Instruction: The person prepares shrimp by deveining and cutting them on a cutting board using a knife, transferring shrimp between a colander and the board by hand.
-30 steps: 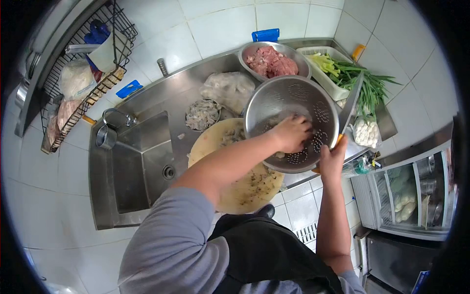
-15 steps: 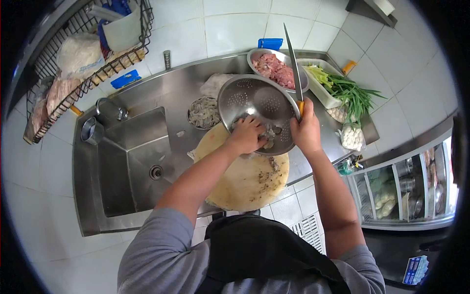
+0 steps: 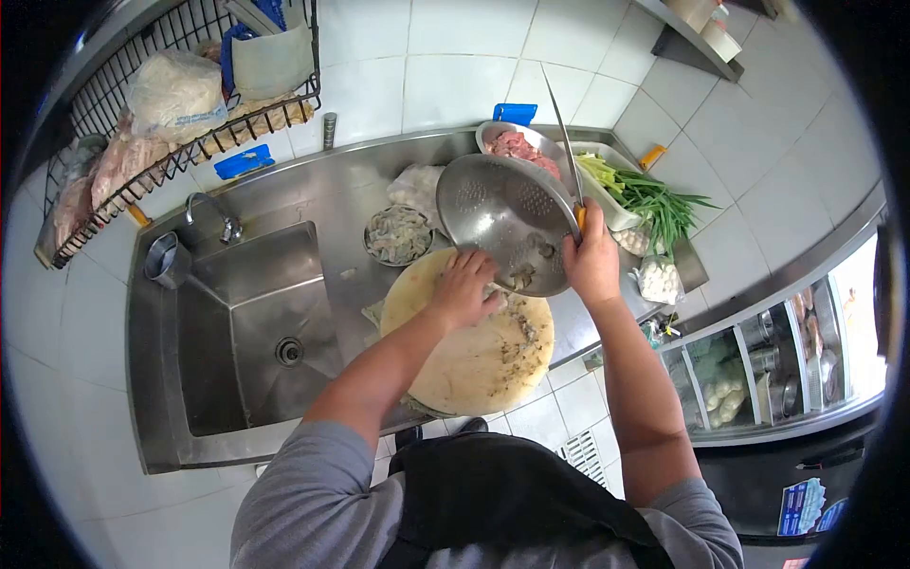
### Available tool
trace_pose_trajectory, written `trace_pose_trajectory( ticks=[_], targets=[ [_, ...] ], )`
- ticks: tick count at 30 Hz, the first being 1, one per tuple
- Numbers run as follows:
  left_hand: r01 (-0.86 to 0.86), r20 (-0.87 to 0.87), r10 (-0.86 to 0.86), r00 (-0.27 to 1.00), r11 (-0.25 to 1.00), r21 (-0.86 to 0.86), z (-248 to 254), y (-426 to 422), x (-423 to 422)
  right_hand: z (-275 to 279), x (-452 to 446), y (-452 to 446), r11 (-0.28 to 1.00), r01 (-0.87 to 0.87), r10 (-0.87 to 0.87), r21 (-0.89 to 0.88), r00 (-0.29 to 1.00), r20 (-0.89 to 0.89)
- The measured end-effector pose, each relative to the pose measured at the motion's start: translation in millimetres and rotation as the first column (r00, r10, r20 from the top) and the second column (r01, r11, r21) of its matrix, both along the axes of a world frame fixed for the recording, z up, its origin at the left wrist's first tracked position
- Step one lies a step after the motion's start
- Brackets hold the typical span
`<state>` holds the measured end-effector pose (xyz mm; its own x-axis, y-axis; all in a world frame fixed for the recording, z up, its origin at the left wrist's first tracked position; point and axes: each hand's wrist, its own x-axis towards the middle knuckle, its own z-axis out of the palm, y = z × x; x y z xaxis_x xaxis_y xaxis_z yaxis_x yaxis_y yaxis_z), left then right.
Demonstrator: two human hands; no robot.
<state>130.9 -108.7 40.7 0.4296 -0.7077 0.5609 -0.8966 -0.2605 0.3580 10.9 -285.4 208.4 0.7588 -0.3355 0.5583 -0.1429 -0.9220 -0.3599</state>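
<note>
In the head view, my right hand point(image 3: 592, 261) is closed around the orange handle of a long knife point(image 3: 563, 128), blade pointing up, and also grips the rim of a metal colander point(image 3: 493, 194). The colander is tilted toward me, with a few grey shrimp pieces point(image 3: 522, 277) near its lower edge. My left hand point(image 3: 463, 292) is curled low over the round cutting board point(image 3: 455, 365), just outside the colander. Greyish shrimp shows between its thumb and fingers, mostly hidden by the hand. Dark scraps lie on the board's right side.
A bowl of grey shrimp point(image 3: 398, 235) stands left of the colander, beside a plastic bag point(image 3: 415, 187). Behind are a bowl of raw meat point(image 3: 521, 147) and a tray with green onions point(image 3: 654, 194). The sink point(image 3: 256, 332) is at left, a wire rack point(image 3: 204, 142) above.
My left hand has moved out of the colander, down and left onto the board. The colander, with the knife and my right hand, has shifted slightly. The head view has shifted a little.
</note>
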Motion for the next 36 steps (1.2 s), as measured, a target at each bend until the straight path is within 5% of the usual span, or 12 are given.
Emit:
trace_pose_trajectory(
  ticks=[2, 4, 8, 9, 10, 17, 22, 26, 29, 31, 33, 36],
  targets=[
    [-0.006, 0.001, 0.006, 1.0, 0.998, -0.054, 25, -19, 3, 4, -1, 5, 1.0, 0.009, -0.008, 0.002, 1.0, -0.006],
    [0.179, 0.059, -0.173, 0.983, 0.978, -0.112, 57, -45, 4, 11, -4, 13, 1.0, -0.002, 0.002, -0.009, 1.0, -0.022],
    [0.262, 0.196, -0.241, 0.951, 0.961, -0.088, 48, -76, 14, 11, -4, 9, 0.986, -0.059, 0.069, -0.153, 0.996, 0.062],
    [0.255, 0.137, -0.256, 0.957, 0.966, 0.026, 47, -68, 12, 13, -6, 7, 0.986, -0.05, 0.061, -0.158, 0.996, 0.067],
    [0.254, 0.078, -0.267, 0.961, 0.956, 0.144, 44, -61, 11, 15, -8, 7, 0.992, -0.009, 0.015, -0.127, 0.998, 0.054],
    [0.28, 0.082, -0.293, 0.953, 0.95, 0.139, -4, -14, 7, 8, -18, -18, 0.989, 0.149, -0.149, 0.01, 0.987, 0.066],
    [0.186, -0.093, -0.188, 0.978, 0.982, -0.028, 36, -15, -1, 4, -12, -19, 0.988, 0.131, -0.139, 0.082, 0.985, 0.104],
    [0.269, 0.015, -0.269, 0.963, 0.958, -0.102, 65, -33, -26, 2, -4, -8, 0.99, 0.1, -0.113, 0.097, 0.984, 0.136],
    [0.344, -0.072, -0.34, 0.938, 0.937, 0.061, 47, -38, -30, 8, -4, -15, 0.992, 0.104, -0.114, 0.077, 0.983, 0.141],
    [0.309, 0.074, -0.315, 0.946, 0.948, 0.083, 23, -20, -11, 13, -11, -27, 0.974, 0.208, -0.218, 0.087, 0.968, 0.126],
    [0.303, 0.064, -0.35, 0.935, 0.877, 0.372, 21, -6, 14, 15, -20, -44, 0.97, 0.223, -0.234, 0.094, 0.964, 0.125],
    [0.2, 0.122, -0.278, 0.953, 0.878, 0.435, 35, 12, 55, 13, -30, -64, 0.937, 0.34, -0.349, 0.08, 0.913, 0.21]
  ],
)
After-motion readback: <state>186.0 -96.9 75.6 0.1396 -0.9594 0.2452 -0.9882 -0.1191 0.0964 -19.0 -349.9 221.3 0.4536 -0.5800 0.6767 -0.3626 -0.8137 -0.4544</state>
